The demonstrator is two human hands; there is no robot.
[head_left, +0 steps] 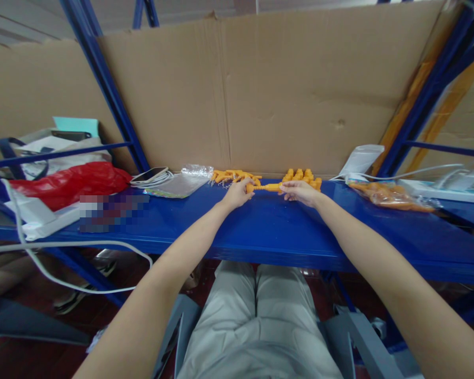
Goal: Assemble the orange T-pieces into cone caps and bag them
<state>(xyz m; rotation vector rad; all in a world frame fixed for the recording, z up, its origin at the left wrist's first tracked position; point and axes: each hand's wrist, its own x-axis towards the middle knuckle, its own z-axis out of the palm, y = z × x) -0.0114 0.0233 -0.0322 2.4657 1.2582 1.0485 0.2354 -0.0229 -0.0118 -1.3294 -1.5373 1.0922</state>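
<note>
Between my two hands, just above the blue shelf top, runs a slim orange plastic piece [269, 187], held level. My left hand [239, 193] is closed round its left end, and the fingers of my right hand [300, 191] pinch its right end. Behind my left hand lies a pile of orange parts with small metal chains [231, 176]. Several chunky orange pieces [300, 175] stand in rows just behind my right hand. The exact kind of the held piece is too small to make out.
A clear plastic bag [184, 184] and a phone on a coiled cable [152, 175] lie left. Further left are a red bag [73, 184] and white power strip [55, 223]. A bag of orange parts [391, 196] lies right. Cardboard [280, 89] walls the back; blue posts [106, 89] flank it.
</note>
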